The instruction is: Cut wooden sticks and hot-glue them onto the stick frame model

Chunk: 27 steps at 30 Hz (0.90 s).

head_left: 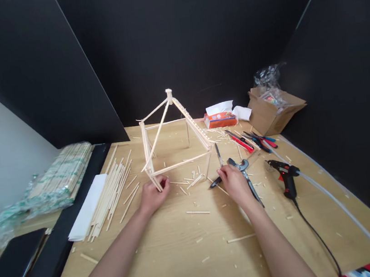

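Note:
A house-shaped frame of thin wooden sticks (177, 163) stands on the table, with sloping roof sticks meeting at a small top piece (169, 95). One roof slope carries a dense row of sticks. My left hand (154, 194) is closed around the foot of its front left leg. To the right of the frame, my right hand (234, 182) is low over the table with its fingers pinched together; what lies between them, if anything, is hidden. Beside and partly under that hand lie a hand cutter (244, 167) and a dark-handled tool (215, 183).
Loose sticks (112, 197) lie on white paper at left, near wrapped stick bundles (68, 168). At right are a hot glue gun (285, 177) with its cord, pliers (264, 139), a red-handled tool (242, 144), an orange box (220, 119) and a cardboard box (267, 115). Stick scraps are scattered about.

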Tool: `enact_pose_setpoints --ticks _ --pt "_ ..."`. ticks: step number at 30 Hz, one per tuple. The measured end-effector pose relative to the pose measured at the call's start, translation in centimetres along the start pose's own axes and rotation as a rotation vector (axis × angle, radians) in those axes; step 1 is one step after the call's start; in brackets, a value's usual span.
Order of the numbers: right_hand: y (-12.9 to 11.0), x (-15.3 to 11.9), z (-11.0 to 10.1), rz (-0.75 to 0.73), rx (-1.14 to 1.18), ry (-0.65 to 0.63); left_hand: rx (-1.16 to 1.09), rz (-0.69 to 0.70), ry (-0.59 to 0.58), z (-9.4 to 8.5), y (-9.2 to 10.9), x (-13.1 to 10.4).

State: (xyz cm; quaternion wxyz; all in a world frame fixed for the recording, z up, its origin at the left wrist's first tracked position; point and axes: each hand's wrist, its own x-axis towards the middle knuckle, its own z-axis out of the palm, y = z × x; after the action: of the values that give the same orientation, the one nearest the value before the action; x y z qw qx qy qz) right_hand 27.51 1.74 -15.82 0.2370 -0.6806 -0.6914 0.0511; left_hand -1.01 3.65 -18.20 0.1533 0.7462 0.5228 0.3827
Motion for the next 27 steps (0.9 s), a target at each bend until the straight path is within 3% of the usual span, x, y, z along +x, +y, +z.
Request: enact_pose_setpoints --ticks 9,19,27 --pt "-1.9 -0.9 -0.4 -0.142 0.017 -0.196 0.003 -0.006 -0.014 0.0 0.0 0.0" --pt "-1.2 -1.2 -1.3 0.02 -0.119 -0.18 -0.041 -0.025 -0.055 0.0 0.0 -0.1" --pt "-2.3 -0.8 0.6 -0.092 -0.001 -0.119 -0.114 -0.029 -0.239 -0.5 0.5 0.3"
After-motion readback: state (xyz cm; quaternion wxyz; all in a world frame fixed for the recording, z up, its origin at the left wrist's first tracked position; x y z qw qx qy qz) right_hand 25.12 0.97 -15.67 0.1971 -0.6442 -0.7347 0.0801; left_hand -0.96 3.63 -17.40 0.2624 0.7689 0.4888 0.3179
